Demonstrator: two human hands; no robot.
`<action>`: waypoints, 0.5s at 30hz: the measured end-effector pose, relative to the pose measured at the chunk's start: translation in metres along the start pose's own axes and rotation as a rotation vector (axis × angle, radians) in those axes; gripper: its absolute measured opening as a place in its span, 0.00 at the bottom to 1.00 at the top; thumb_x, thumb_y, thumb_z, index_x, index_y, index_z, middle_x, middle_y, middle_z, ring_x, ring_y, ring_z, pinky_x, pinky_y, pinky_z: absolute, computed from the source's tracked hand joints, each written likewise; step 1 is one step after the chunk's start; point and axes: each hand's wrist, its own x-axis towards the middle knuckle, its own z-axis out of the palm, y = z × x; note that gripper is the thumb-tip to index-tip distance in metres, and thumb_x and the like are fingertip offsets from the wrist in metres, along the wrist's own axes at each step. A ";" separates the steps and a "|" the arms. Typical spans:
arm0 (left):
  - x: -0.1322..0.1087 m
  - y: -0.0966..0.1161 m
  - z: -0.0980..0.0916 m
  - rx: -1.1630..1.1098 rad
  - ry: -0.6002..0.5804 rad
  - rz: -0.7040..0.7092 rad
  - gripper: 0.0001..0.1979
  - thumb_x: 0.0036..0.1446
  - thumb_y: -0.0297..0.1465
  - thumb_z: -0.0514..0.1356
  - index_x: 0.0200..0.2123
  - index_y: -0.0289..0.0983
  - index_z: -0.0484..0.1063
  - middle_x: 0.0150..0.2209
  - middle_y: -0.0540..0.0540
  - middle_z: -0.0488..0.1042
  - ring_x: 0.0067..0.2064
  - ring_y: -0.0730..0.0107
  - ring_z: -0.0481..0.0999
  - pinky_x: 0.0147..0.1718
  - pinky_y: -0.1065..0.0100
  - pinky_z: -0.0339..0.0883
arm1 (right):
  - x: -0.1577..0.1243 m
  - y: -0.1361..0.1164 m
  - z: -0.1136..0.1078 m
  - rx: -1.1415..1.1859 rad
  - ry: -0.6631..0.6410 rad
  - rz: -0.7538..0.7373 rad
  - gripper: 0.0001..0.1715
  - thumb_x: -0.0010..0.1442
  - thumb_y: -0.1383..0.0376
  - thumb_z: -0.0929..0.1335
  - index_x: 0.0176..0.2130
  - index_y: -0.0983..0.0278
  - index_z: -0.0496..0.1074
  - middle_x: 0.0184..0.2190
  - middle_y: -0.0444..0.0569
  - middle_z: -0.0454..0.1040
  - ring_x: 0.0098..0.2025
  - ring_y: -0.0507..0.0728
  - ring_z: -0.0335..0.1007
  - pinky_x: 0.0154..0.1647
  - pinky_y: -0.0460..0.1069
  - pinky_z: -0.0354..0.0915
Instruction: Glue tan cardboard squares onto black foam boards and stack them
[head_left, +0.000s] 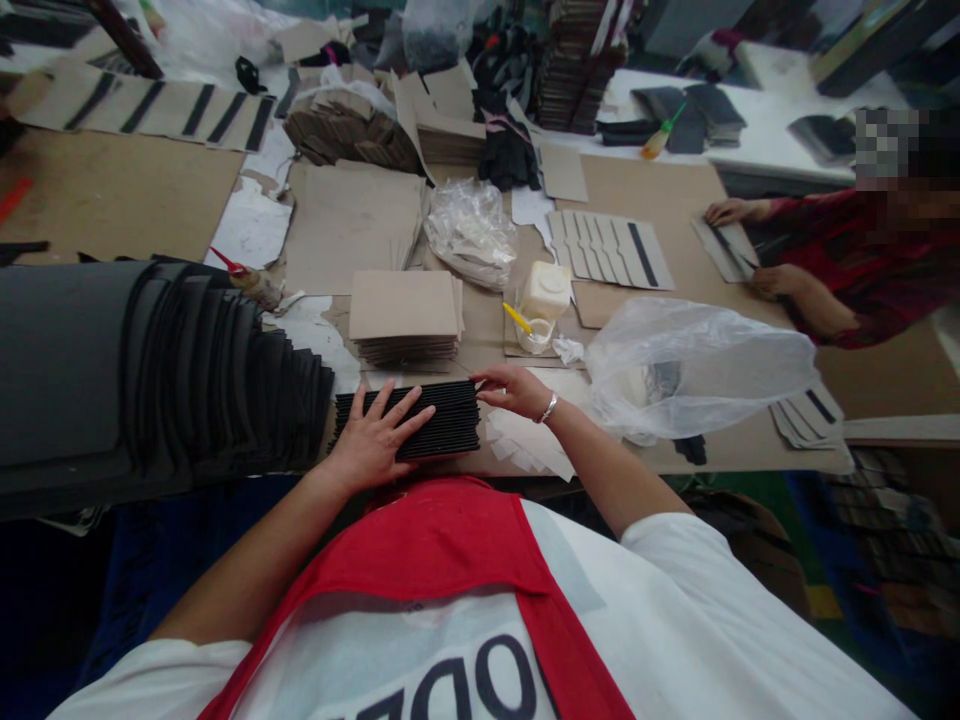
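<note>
Shirt lettering [450, 685] cut off; left hand [373, 440] atop black stack [444, 422].

Black card stack [442, 425]: flat at the near worktop [675, 240] edge, fanned.
Thin matte-black sheets are shingled into a low ribbed block, long side left to right. The left part is pressed under the left hand [375, 440], fingers spread. The far right corner is met by the right hand [510, 390]; a pinch cannot be confirmed.
</note>
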 end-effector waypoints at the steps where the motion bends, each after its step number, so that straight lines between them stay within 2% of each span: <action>1: 0.000 0.000 0.000 0.000 0.000 0.001 0.41 0.48 0.51 0.59 0.64 0.49 0.50 0.67 0.47 0.45 0.66 0.40 0.40 0.58 0.37 0.30 | 0.000 -0.001 0.001 -0.017 0.007 -0.005 0.19 0.54 0.63 0.68 0.46 0.66 0.71 0.38 0.51 0.76 0.33 0.51 0.74 0.39 0.47 0.71; 9: 0.001 -0.001 -0.001 0.006 -0.012 0.004 0.40 0.49 0.50 0.59 0.64 0.50 0.50 0.67 0.47 0.45 0.65 0.39 0.40 0.58 0.36 0.32 | -0.004 -0.003 0.005 -0.093 0.066 -0.020 0.18 0.56 0.64 0.67 0.46 0.67 0.71 0.40 0.52 0.75 0.34 0.51 0.74 0.40 0.48 0.71; 15: 0.001 -0.001 -0.001 0.006 -0.017 -0.004 0.40 0.48 0.50 0.60 0.63 0.51 0.50 0.67 0.47 0.46 0.66 0.40 0.40 0.58 0.37 0.32 | -0.007 -0.002 0.001 0.097 -0.040 0.012 0.25 0.53 0.61 0.69 0.50 0.66 0.68 0.44 0.54 0.74 0.37 0.52 0.75 0.41 0.49 0.72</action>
